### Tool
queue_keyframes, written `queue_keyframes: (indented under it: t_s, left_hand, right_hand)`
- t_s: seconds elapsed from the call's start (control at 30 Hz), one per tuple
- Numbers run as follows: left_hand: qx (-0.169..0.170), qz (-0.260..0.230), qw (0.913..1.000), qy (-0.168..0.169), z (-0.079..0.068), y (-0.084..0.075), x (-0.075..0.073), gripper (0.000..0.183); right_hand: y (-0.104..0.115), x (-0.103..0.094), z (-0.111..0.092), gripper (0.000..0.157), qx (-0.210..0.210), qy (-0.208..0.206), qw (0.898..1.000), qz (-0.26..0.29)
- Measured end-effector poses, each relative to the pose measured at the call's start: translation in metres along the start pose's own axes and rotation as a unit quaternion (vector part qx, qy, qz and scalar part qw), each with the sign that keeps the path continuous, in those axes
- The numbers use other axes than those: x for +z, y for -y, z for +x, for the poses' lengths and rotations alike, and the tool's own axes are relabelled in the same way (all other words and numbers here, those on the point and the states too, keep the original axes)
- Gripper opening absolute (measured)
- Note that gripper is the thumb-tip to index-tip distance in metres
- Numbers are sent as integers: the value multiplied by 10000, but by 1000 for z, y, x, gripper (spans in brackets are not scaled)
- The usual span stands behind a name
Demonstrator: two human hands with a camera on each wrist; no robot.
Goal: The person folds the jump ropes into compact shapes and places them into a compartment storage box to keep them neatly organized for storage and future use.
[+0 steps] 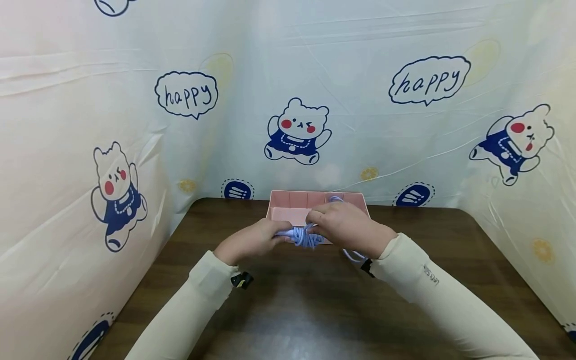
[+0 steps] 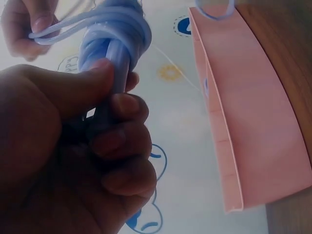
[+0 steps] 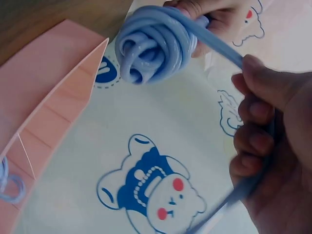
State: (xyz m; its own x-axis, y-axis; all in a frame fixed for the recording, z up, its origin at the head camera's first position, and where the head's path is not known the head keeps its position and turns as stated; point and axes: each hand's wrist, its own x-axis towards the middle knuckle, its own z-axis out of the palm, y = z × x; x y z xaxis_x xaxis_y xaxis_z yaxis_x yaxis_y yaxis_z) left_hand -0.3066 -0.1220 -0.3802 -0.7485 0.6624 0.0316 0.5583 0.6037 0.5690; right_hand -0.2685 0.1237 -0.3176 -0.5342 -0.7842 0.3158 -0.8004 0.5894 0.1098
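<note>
A glossy light blue cord (image 1: 308, 238) is wound in a thick bundle about a pale, rod-like piece (image 2: 117, 61). My left hand (image 1: 254, 241) grips that piece just below the coils, thumb on one side and fingers curled on the other. The lower end of it is hidden in the palm. On the other side, my right hand (image 1: 351, 227) pinches the free run of cord (image 3: 219, 43), which stretches taut from the bundle in the right wrist view. From this hand the cord trails on downward. Both hands are above the front edge of a pink box (image 1: 274, 202).
The pink box stands at the back of a dark wooden table (image 1: 279, 310) and has dividers inside. A loop of blue cord (image 3: 14, 187) shows in one end of it. Behind hangs a printed curtain (image 1: 355, 125), which also runs along both sides.
</note>
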Motion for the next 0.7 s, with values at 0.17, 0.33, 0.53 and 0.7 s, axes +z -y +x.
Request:
queue_keyframes:
  t_s: [0.17, 0.33, 0.53, 0.7]
  left_hand:
    - [257, -312, 9992, 20, -1, -1, 4, 37]
    - [557, -512, 9970, 155, -1, -4, 8, 44]
    - [823, -355, 9957, 241, -3, -6, 8, 36]
    - [899, -467, 9945, 262, -7, -6, 6, 41]
  right_hand:
    - [-8, 2, -1, 15, 84, 385, 9950, 918]
    - [-13, 8, 1, 15, -105, 441, 9940, 1000]
    - [-22, 15, 3, 16, 3, 522, 9880, 1456]
    - [-33, 22, 3, 22, -31, 541, 9759, 2116]
